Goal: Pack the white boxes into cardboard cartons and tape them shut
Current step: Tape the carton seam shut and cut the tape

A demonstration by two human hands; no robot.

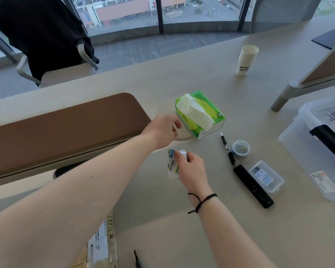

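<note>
My right hand (190, 169) holds a small white box (171, 167) with green and blue print, just above the beige desk (201, 238). My left hand (161, 130) reaches forward, its fingers curled round a pale roll of tape (184, 137) that lies against the green tissue pack. The hand hides most of the roll. A cardboard carton (102, 246) with a printed label shows at the bottom left, below the desk edge and partly behind my left forearm.
Beyond the tape lies a green tissue pack (199, 115). To the right are a pen (227, 147), a tub of paper clips (240, 148), a black remote (252, 186), a small clear case (266, 176) and a large clear storage bin (321, 149). Stacked paper cups (247, 59) stand far right; a brown divider (62, 130) is left.
</note>
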